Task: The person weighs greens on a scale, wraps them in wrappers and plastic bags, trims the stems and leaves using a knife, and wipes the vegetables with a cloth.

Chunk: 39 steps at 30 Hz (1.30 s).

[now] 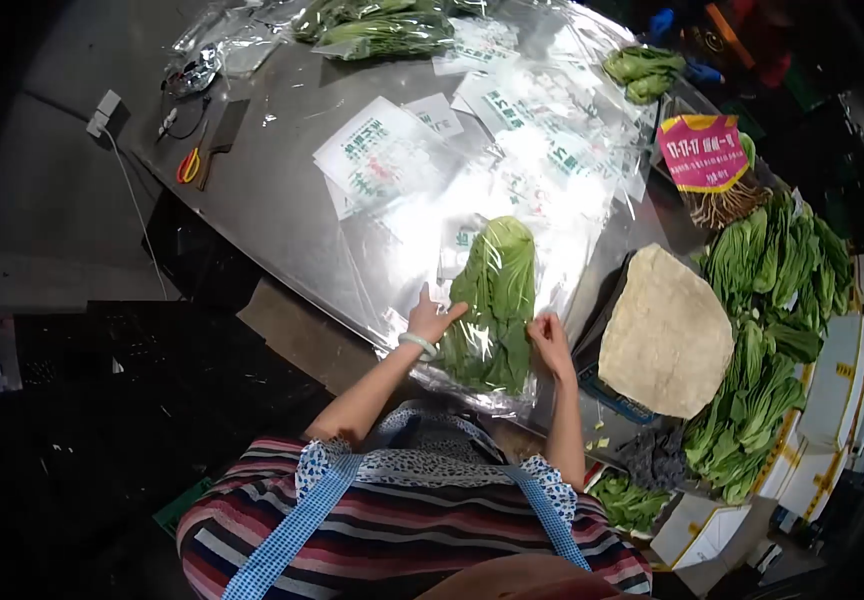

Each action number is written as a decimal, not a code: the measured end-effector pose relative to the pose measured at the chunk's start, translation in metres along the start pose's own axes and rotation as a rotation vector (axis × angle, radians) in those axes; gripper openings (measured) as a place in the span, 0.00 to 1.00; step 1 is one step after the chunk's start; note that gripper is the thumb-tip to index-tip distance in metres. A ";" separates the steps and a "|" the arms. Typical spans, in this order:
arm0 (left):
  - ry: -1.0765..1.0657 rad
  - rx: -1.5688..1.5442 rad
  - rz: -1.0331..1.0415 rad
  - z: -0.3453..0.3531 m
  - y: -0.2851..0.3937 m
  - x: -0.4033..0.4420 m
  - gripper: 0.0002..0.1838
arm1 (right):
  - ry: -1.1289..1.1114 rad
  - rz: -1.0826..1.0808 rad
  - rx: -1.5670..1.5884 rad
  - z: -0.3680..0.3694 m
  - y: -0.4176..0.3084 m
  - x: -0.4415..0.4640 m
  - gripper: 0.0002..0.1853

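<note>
In front of me on the metal table lies a bunch of leafy greens [500, 290] inside a clear plastic bag [487, 385], leaf ends toward me. My left hand [434, 318], with a pale bangle on its wrist, is at the bag's left side; its thumb reaches over the greens and the fingers are apart. At the right edge of the bag, my right hand [552, 343] has its fingers curled in a pinch on the plastic. Beyond the greens, printed clear bags [377, 150] with green lettering are spread in a loose, shiny layer.
Scissors [189, 165] and a knife [220, 145] lie at the table's left. Bagged greens [382, 35] are at the far edge. On the right stand a pale rough slab [664, 330], heaped greens [752, 400], a pink printed bag [702, 155] and white boxes [837, 385].
</note>
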State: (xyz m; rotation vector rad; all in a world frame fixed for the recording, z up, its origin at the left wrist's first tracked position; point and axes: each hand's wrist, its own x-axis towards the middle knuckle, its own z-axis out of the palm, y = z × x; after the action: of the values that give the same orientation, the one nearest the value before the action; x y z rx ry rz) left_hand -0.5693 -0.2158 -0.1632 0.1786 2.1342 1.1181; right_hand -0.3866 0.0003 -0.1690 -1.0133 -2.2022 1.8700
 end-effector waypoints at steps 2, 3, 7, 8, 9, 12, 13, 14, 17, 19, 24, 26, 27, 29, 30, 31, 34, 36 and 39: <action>-0.070 0.086 0.042 -0.001 0.001 -0.002 0.67 | -0.080 0.103 0.030 -0.012 0.015 0.009 0.07; -0.060 0.077 0.039 0.000 0.005 0.001 0.67 | -0.071 -0.067 0.026 -0.014 0.020 0.010 0.06; -0.067 -0.084 0.167 0.007 -0.004 -0.001 0.70 | -0.133 -0.014 0.213 -0.011 -0.010 0.005 0.08; 0.052 0.076 0.320 0.003 0.003 -0.005 0.69 | -0.110 -0.059 0.159 -0.012 0.002 0.007 0.09; 0.152 0.183 0.376 0.004 0.006 -0.011 0.67 | -0.041 -0.164 0.033 -0.011 -0.012 0.004 0.09; 0.292 0.372 0.660 -0.002 0.033 -0.035 0.51 | -0.127 -0.128 0.057 -0.019 0.000 0.005 0.09; 0.296 0.436 0.780 0.002 0.035 -0.033 0.43 | -0.111 -0.126 0.057 -0.020 -0.010 0.007 0.09; 0.299 0.507 0.894 0.002 0.033 -0.034 0.35 | -0.100 -0.148 0.163 -0.018 -0.021 0.006 0.09; 0.168 0.658 1.140 0.011 0.030 -0.027 0.22 | -0.127 -0.043 0.210 -0.018 -0.021 0.002 0.09; 0.144 0.686 1.246 0.013 0.029 -0.022 0.20 | -0.130 0.012 0.189 -0.016 -0.021 0.003 0.12; 0.069 0.858 1.431 0.010 0.041 -0.015 0.22 | -0.150 0.108 0.330 -0.025 -0.007 0.015 0.10; -0.005 0.889 1.396 0.011 0.041 -0.012 0.25 | -0.053 0.092 0.415 -0.026 -0.006 0.015 0.07; -0.030 0.920 1.314 0.010 0.043 -0.010 0.27 | 0.008 0.048 0.479 -0.026 -0.006 0.012 0.06; -0.103 1.020 1.160 0.005 0.043 -0.009 0.31 | 0.071 -0.048 0.591 -0.027 -0.010 -0.002 0.06; -0.103 1.021 1.165 0.004 0.042 -0.007 0.31 | 0.129 -0.146 0.692 -0.029 -0.016 -0.007 0.07; -0.118 1.015 1.118 0.004 0.038 -0.005 0.31 | 0.189 -0.086 0.649 -0.023 -0.014 -0.005 0.09; -0.149 0.994 1.035 0.006 0.018 0.002 0.35 | 0.340 -0.093 0.246 0.000 0.028 0.026 0.14; -0.032 0.829 0.897 0.007 0.015 0.000 0.38 | 0.270 -0.188 -0.103 0.009 0.018 0.028 0.16; 0.173 0.583 0.614 0.010 0.018 -0.027 0.47 | 0.501 -0.267 -0.368 0.008 -0.008 0.023 0.16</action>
State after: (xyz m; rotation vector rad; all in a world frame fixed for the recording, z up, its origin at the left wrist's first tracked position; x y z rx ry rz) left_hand -0.5459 -0.2098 -0.1391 1.0978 2.5983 0.7991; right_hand -0.4116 0.0051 -0.1714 -1.0298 -2.2550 0.9865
